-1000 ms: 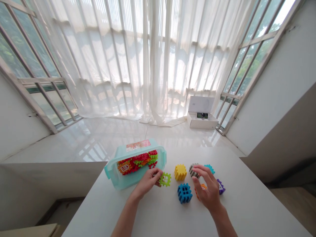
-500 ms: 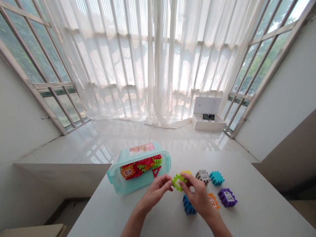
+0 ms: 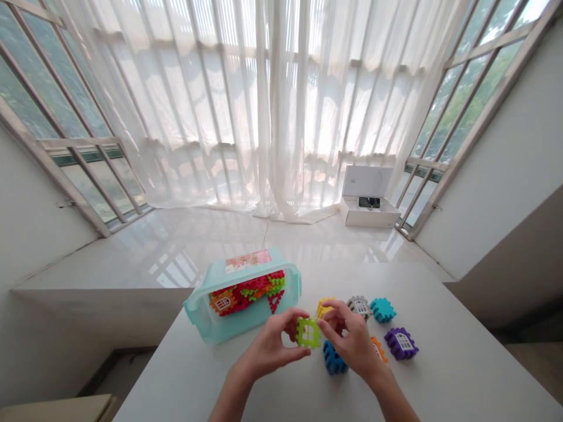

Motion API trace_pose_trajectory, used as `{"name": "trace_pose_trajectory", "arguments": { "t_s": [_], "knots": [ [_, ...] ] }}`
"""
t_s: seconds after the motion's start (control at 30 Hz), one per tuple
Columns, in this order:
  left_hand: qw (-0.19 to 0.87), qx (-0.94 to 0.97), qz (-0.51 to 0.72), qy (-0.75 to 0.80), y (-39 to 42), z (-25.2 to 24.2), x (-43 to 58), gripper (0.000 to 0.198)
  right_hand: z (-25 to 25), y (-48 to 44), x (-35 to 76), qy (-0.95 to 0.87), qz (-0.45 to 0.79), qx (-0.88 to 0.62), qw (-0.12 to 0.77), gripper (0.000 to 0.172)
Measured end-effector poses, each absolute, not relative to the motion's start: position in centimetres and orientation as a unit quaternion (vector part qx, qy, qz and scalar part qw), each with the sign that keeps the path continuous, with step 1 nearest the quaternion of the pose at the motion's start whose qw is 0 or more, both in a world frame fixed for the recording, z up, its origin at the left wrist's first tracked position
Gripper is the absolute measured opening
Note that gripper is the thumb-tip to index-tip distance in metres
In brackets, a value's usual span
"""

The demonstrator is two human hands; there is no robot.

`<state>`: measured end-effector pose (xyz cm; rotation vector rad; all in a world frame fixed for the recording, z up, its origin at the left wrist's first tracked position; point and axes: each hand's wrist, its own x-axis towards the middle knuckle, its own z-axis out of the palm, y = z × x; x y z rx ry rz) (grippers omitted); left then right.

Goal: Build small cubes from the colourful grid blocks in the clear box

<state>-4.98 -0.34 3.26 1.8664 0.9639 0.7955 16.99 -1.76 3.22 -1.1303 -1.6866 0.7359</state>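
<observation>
A lime-green square building block [image 3: 307, 333] with notched edges and a window-like cross is held upright over the table. My left hand [image 3: 275, 340] grips it from the left, fingers at the upper edge and thumb at the lower edge. My right hand [image 3: 352, 340] is closed at its right edge, thumb and index fingertips against it. Just below and right of the piece stands a blue notched block [image 3: 334, 358]. A yellow block [image 3: 324, 306] and an orange block [image 3: 379, 348] are partly hidden behind my right hand.
A turquoise tub [image 3: 246, 333] lies on its side at the left with several red, green and orange pieces inside. To the right stand grey [image 3: 359, 306], teal [image 3: 382, 310] and purple [image 3: 401, 344] blocks. A white box [image 3: 368, 218] holding a phone [image 3: 369, 202] sits on the sill.
The green block has moved slightly left and down and turned to face me. My left hand has taken firmer hold of it; my right fingers have slid to its right edge.
</observation>
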Motion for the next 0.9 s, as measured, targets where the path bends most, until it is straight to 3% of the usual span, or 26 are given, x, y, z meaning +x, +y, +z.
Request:
{"name": "trace_pose_trajectory", "arguments": {
  "t_s": [0.2,0.33,0.9],
  "knots": [
    [0.338,0.786,0.193,0.48,0.3,2.2,-6.7,0.041,4.0,-1.4,19.6,-0.588,0.246,-0.477,0.606,0.021],
    [0.303,0.793,0.149,0.507,0.4,0.9,-6.3,0.044,4.0,-1.3,20.3,-0.554,0.243,-0.459,0.651,0.019],
    [0.303,0.816,0.088,0.484,-0.1,1.3,-5.2,0.061,3.1,-0.7,20.7,-0.539,0.22,-0.464,0.668,0.017]
  ]
}}
